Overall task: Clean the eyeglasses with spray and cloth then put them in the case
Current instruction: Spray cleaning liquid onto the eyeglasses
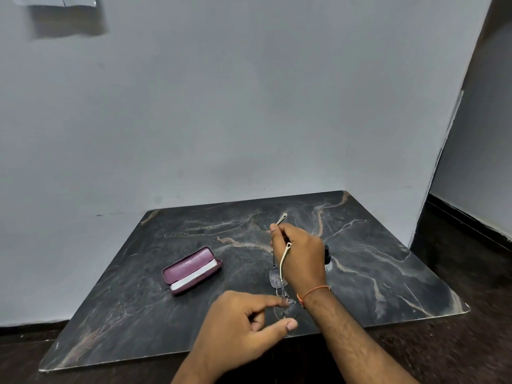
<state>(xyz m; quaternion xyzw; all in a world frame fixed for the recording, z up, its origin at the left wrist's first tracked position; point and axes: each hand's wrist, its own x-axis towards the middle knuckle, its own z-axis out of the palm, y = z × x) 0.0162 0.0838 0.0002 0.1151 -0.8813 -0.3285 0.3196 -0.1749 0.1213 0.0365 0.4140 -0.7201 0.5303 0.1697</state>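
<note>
From the head view, the eyeglasses [279, 284] hang above the dark marbled counter [374, 261], held between both hands. The right hand [300, 256] has its fingers curled round one temple arm, while the left hand [243, 325] pinches the nearer lens between forefinger and thumb. The purple case [192, 270] lies open to the left (a white cloth [194, 277] inside). A small dark bottle [327, 257] peeks out behind the right hand

We see a dim, even, bluish-grey light with soft shadows. A paper sheet [55, 0] casts a blurry shadow on the wall [249, 106]. The surface [374, 245] shows faint sheen. Wide-angle bending tilts the edges; the lower corners are smeared.
</note>
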